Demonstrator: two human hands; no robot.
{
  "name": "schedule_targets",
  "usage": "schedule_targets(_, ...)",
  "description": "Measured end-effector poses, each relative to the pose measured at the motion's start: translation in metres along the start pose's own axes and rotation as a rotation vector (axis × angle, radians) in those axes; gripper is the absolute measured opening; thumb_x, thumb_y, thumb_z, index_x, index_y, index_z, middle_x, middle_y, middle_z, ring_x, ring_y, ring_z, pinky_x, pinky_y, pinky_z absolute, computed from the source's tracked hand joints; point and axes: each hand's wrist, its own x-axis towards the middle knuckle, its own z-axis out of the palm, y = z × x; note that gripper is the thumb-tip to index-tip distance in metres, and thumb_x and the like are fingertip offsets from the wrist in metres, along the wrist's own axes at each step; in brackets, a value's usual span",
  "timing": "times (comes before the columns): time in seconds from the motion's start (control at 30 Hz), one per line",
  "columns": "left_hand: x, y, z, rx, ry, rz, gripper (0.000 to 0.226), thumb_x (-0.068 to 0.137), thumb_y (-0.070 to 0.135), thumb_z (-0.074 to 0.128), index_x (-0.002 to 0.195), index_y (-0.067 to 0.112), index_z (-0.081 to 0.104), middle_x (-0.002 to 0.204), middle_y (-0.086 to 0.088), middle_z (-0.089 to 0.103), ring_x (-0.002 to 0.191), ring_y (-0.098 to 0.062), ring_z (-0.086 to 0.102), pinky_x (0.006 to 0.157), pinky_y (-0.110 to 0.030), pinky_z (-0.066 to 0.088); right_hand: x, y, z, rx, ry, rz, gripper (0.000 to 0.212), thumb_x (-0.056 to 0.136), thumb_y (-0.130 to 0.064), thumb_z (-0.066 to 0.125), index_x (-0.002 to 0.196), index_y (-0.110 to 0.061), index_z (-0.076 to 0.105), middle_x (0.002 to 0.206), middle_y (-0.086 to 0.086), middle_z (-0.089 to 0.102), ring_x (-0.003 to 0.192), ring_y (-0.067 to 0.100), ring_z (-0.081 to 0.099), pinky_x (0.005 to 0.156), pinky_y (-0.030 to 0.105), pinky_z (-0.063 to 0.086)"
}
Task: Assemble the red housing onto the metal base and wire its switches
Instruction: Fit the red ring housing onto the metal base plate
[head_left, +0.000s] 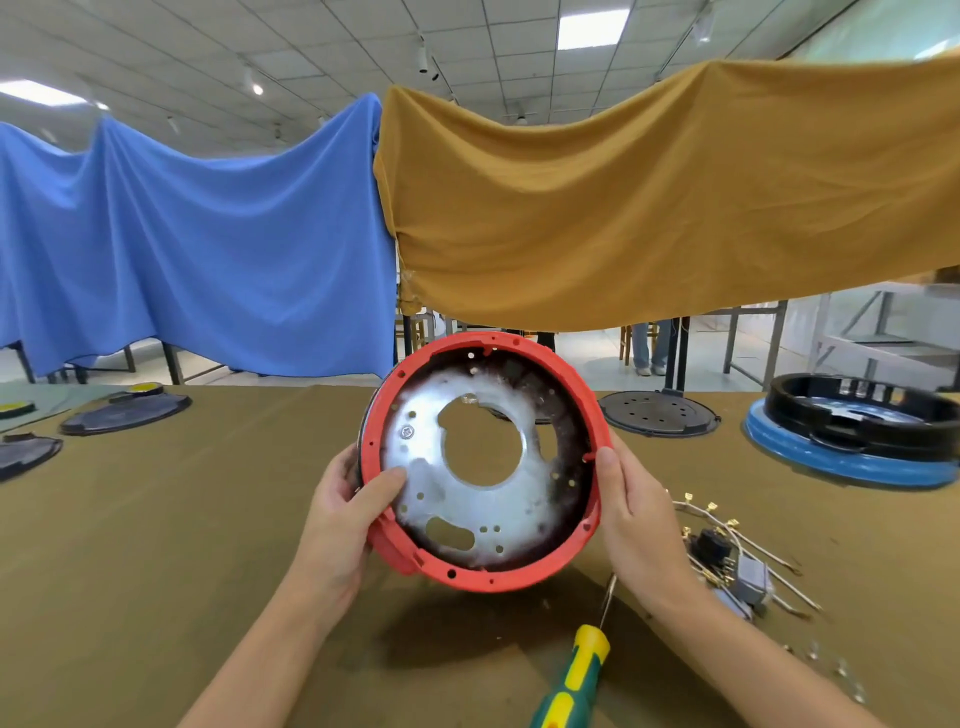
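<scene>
The round red housing (592, 410) is lifted off the table and tilted toward me, its open underside facing the camera. Inside it sits the shiny metal base (431, 467) with a large centre hole and one screw at its upper left. My left hand (345, 512) grips the rim on the left, thumb pressed onto the metal base. My right hand (636, 512) holds the rim on the right, thumb on the red edge. A bundle of wires with switches (737, 561) lies on the table just right of my right hand.
A green and yellow screwdriver (574, 675) lies on the olive table (156, 545) below the housing. Loose screws (836, 670) lie at the lower right. A blue and black housing (852, 441) stands at the far right, and dark round covers (657, 413) (124, 413) lie behind and left.
</scene>
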Motion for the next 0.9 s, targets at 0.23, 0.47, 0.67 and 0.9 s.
schedule_targets(0.23, -0.003, 0.004, 0.001, 0.005, -0.062, 0.026, 0.071, 0.065, 0.022, 0.081, 0.13, 0.015, 0.052, 0.122, -0.009, 0.07, 0.106, -0.03, 0.07, 0.072, -0.034, 0.059, 0.001, 0.006, -0.003, 0.047, 0.017, 0.008, 0.038, 0.107, -0.027, 0.035, 0.138, -0.024, 0.056, 0.123, -0.006, 0.067, 0.118, 0.012, 0.059, 0.102, 0.041, 0.047)
schedule_targets(0.47, -0.007, 0.009, 0.003, 0.065, -0.034, 0.11, 0.082, 0.051, 0.038, 0.086, 0.125, 0.02, 0.053, 0.113, -0.001, 0.072, 0.098, -0.023, 0.068, 0.079, -0.038, 0.054, 0.001, 0.006, -0.003, 0.074, 0.032, 0.001, 0.037, 0.106, -0.027, 0.037, 0.138, -0.024, 0.056, 0.125, -0.01, 0.066, 0.12, 0.009, 0.058, 0.103, 0.038, 0.048)
schedule_targets(0.67, -0.015, 0.022, 0.01, 0.209, -0.016, 0.316, 0.07, 0.056, 0.035, 0.083, 0.119, 0.026, 0.053, 0.106, 0.008, 0.071, 0.095, -0.011, 0.07, 0.074, -0.024, 0.057, 0.004, 0.009, -0.001, 0.124, 0.012, 0.061, 0.035, 0.106, -0.014, 0.04, 0.133, -0.024, 0.059, 0.123, -0.016, 0.067, 0.12, 0.004, 0.058, 0.104, 0.036, 0.047)
schedule_targets(0.9, -0.025, 0.033, 0.017, 0.477, -0.004, 0.556, 0.07, 0.064, 0.023, 0.082, 0.12, 0.043, 0.045, 0.111, 0.018, 0.062, 0.099, -0.006, 0.066, 0.079, -0.017, 0.053, 0.006, 0.006, 0.004, 0.167, -0.049, 0.317, 0.039, 0.106, -0.02, 0.042, 0.144, -0.026, 0.043, 0.128, -0.003, 0.06, 0.113, 0.009, 0.061, 0.1, 0.029, 0.048)
